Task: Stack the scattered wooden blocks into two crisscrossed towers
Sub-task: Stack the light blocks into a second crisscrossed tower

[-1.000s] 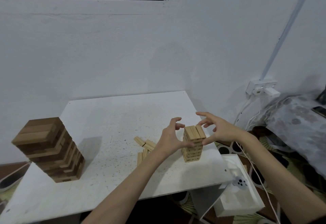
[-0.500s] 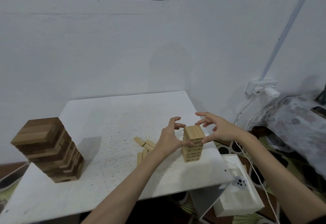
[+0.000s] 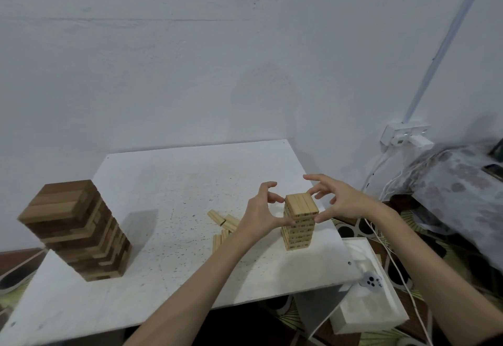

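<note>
Both hands are squaring up the small pale tower [image 3: 300, 220] near the table's [image 3: 174, 179] right edge. Over the last second its top layer is sitting flusher. The left hand [image 3: 261, 213] and right hand [image 3: 343, 201] are cupping it with curled fingers, thumbs touching its sides, grasping nothing. Loose blocks [image 3: 223, 223] are waiting beside it; the dark tower [image 3: 77, 230] is standing well apart.

Looks like a room at home: plain white wall [image 3: 190, 73], speckled white table [image 3: 168, 182], wall socket [image 3: 407, 133] trailing white cables [image 3: 381, 239], patterned floor covering [image 3: 446, 253], a cloth-draped heap [image 3: 457, 182] beside it
</note>
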